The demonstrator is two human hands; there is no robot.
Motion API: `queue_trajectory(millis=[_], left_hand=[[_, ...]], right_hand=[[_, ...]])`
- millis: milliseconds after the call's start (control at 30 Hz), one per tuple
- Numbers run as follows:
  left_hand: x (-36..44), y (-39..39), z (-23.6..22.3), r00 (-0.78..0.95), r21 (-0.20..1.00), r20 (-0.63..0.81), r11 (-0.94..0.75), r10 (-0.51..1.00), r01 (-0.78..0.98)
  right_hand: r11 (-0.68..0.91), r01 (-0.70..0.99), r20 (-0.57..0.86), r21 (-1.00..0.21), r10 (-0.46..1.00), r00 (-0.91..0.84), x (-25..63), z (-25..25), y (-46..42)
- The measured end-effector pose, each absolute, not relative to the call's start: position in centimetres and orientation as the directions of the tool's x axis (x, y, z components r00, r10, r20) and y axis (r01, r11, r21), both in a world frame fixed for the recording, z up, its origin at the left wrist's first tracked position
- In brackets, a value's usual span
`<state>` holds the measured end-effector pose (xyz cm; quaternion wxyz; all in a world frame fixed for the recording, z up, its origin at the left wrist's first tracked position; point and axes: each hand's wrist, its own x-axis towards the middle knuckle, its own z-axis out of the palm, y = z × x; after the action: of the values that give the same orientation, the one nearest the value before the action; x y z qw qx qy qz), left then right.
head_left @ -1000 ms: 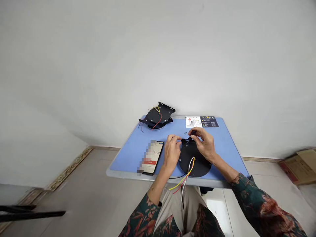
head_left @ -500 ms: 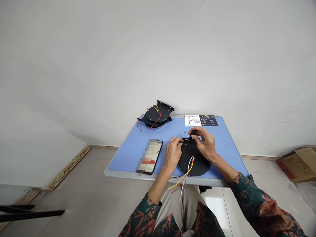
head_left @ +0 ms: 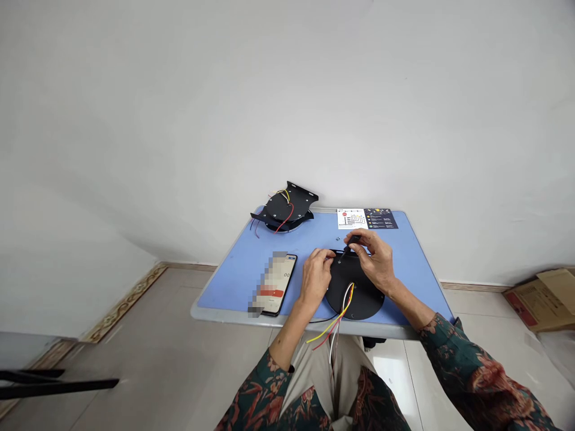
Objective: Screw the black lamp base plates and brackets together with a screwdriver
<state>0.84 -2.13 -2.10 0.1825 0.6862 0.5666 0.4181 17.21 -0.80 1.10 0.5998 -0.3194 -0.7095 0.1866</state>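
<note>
A round black plate (head_left: 365, 302) lies near the front edge of the table, with yellow, red and white wires (head_left: 344, 310) coming out of its middle and hanging over the edge. My right hand (head_left: 375, 258) is closed around a short black screwdriver (head_left: 353, 240). The tool leans, its tip at a small screw (head_left: 339, 261) in the upper left of the plate. My left hand (head_left: 317, 274) grips the plate's upper left edge, fingertips by the raised flange. A small metal piece (head_left: 338, 239) lies just beyond the plate, perhaps a screw.
A second black wired assembly (head_left: 287, 206) sits at the table's back left. A printed card (head_left: 367, 219) lies at the back right. Left of my left hand is a phone (head_left: 284, 281), partly blurred out. A cardboard box (head_left: 541, 299) stands on the floor at right; a wall rises behind the table.
My left fingers have moved from beside the plate's upper left corner onto its edge. The screwdriver stays at the same screw, its handle slightly shifted. The view has moved a little.
</note>
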Motion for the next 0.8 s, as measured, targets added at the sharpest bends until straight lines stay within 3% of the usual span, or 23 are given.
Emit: queue_trajectory(millis=[300, 500, 800], left_hand=[[0.7, -2.2, -2.0, 0.034, 0.734, 0.378, -0.322, 0.925, 0.598], [1.2, -1.8, -1.2, 0.209, 0.742, 0.389, -0.439, 0.897, 0.506], [1.8, -0.4, -1.6, 0.105, 0.826, 0.339, -0.349, 0.935, 0.443]], right_hand=[[0.727, 0.248, 0.728, -0.641, 0.678, -0.107, 17.2, 0.9, -0.7], [0.721, 0.302, 0.709, -0.624, 0.685, -0.170, 17.7, 1.5, -0.8], [0.647, 0.450, 0.531, -0.616, 0.763, -0.369, 18.7, 4.8, 2.8]])
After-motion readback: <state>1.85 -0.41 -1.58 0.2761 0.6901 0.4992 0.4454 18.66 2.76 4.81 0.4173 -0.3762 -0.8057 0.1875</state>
